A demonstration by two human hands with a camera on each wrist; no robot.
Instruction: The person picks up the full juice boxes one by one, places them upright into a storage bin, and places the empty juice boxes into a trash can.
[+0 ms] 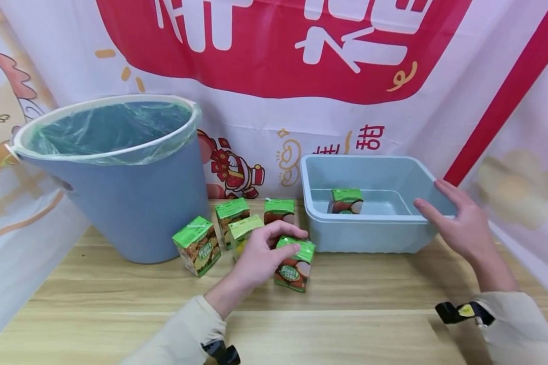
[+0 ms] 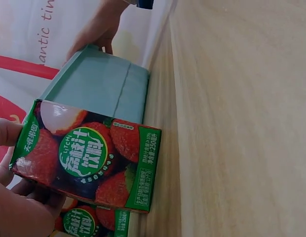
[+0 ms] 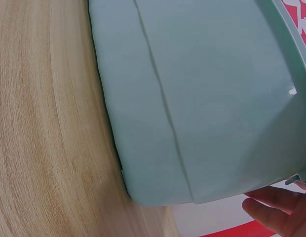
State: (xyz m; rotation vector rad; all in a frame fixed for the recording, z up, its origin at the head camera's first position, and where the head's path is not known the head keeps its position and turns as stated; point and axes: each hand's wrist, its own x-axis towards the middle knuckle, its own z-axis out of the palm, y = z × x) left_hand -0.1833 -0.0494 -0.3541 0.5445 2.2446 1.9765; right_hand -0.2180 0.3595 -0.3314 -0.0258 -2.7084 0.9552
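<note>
My left hand (image 1: 260,256) grips a litchi juice carton (image 1: 293,268) by its green top, thumb and fingers on opposite sides. In the left wrist view, the carton's front (image 2: 89,153) with litchi pictures faces the camera. To its right stands a light blue plastic basin (image 1: 370,235), with another litchi carton (image 1: 347,200) inside. My right hand (image 1: 461,223) holds the basin's right front corner, thumb over the rim. In the right wrist view, fingers (image 3: 271,210) show beside the basin's end wall (image 3: 217,98).
Behind and left of my left hand stand a brown-and-green carton (image 1: 198,248), a similar carton (image 1: 233,210), a yellow-green carton (image 1: 244,230) and a litchi carton (image 1: 278,208). A tall blue trash bin (image 1: 137,203) with a green liner stands left on the wooden table (image 1: 347,324). Printed cloth (image 1: 255,76) hangs behind.
</note>
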